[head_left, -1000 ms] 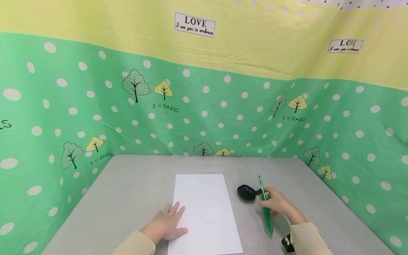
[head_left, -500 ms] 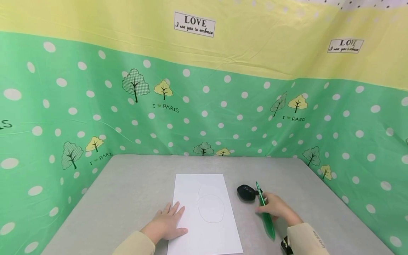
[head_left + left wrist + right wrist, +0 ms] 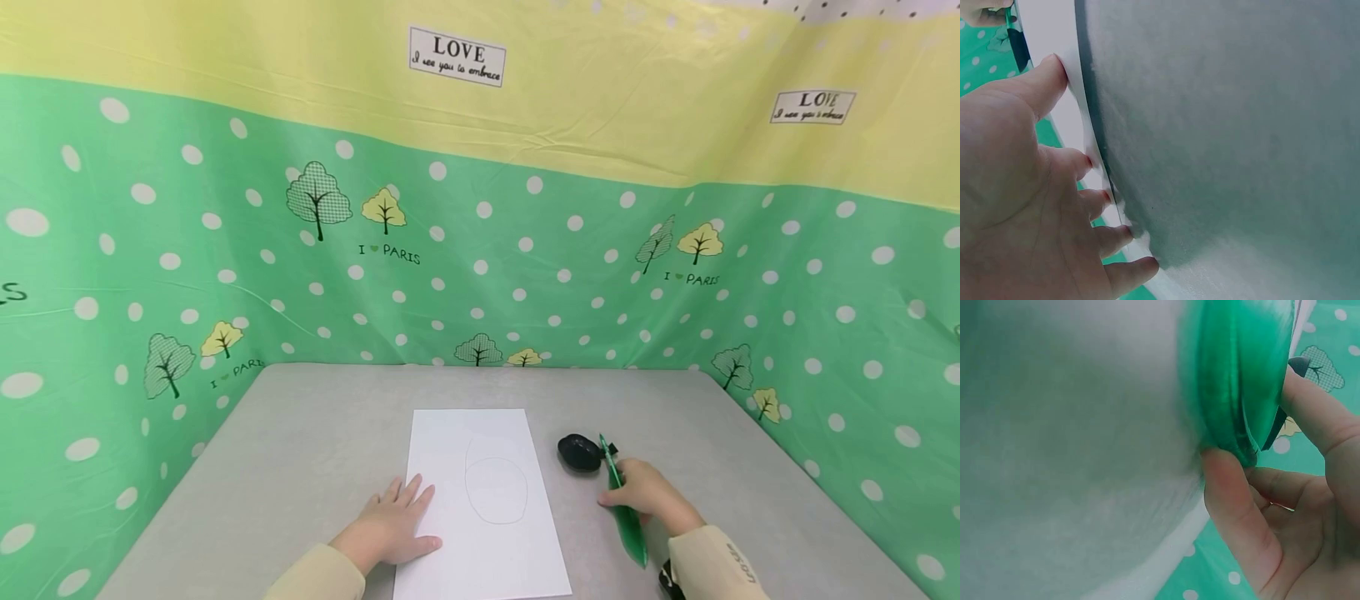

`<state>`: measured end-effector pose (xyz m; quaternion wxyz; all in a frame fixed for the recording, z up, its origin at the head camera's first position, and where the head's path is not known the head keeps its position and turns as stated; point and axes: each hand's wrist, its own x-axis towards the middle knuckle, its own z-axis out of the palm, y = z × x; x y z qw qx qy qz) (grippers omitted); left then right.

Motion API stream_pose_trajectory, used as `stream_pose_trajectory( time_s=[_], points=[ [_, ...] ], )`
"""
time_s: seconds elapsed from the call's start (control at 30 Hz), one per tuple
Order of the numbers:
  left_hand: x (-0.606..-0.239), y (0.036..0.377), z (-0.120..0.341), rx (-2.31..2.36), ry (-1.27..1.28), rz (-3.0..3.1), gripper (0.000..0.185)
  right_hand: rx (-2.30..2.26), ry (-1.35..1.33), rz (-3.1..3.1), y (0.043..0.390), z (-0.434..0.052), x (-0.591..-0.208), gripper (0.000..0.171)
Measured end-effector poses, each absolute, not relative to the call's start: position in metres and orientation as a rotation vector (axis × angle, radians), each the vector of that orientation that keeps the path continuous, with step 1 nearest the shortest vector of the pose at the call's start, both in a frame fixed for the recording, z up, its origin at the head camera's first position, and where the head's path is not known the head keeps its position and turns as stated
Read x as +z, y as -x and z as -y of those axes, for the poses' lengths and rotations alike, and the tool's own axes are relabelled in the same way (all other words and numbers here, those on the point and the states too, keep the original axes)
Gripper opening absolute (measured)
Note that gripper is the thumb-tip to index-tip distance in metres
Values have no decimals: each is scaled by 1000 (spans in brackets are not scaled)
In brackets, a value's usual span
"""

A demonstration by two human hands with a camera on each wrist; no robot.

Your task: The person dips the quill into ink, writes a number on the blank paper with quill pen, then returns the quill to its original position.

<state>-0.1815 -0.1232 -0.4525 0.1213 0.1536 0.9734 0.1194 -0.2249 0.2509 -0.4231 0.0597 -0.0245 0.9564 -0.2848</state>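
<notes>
On a grey felt-covered worktop (image 3: pixel 315 450), a white sheet of paper (image 3: pixel 480 508) bearing faint pencilled ovals lies centre, its left edge pressed by the flat, spread-fingered left hand (image 3: pixel 393 527). Right of it, the right hand (image 3: pixel 645 492) grips a green translucent pen (image 3: pixel 622 500), just near a small black oval object (image 3: pixel 579 452).

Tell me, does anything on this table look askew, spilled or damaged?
Nothing stands out. The white sheet lies flat under the left hand, with a faint pencilled oval. The right hand grips a green pen beside a small black object. Nothing is spilled or torn.
</notes>
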Motion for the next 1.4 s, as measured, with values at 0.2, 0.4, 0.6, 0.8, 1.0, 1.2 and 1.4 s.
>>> stream_pose_trajectory(
  time_s=[0.2, 0.4, 0.6, 0.8, 1.0, 1.2, 1.4],
  points=[
    [-467, 187, 126, 365, -460, -2863, 87, -832, 83, -2910, 225, -250, -425, 34],
    [-457, 182, 124, 358, -445, -2855, 85, -800, 75, -2917, 225, -249, -425, 34],
    [-429, 171, 119, 378, -411, -2828, 76, -784, 40, -2905, 225, -248, -423, 34],
    [-423, 170, 117, 404, -433, -2826, 72, -779, 48, -2909, 225, -247, -422, 35],
    [-423, 173, 114, 431, -393, -2800, 73, -770, 40, -2907, 224, -246, -423, 34],
    [-421, 173, 113, 449, -380, -2789, 74, -775, 35, -2901, 223, -246, -422, 34],
    [-422, 177, 119, 469, -436, -2804, 74, -877, 7, -2867, 224, -247, -416, 40]
  ],
)
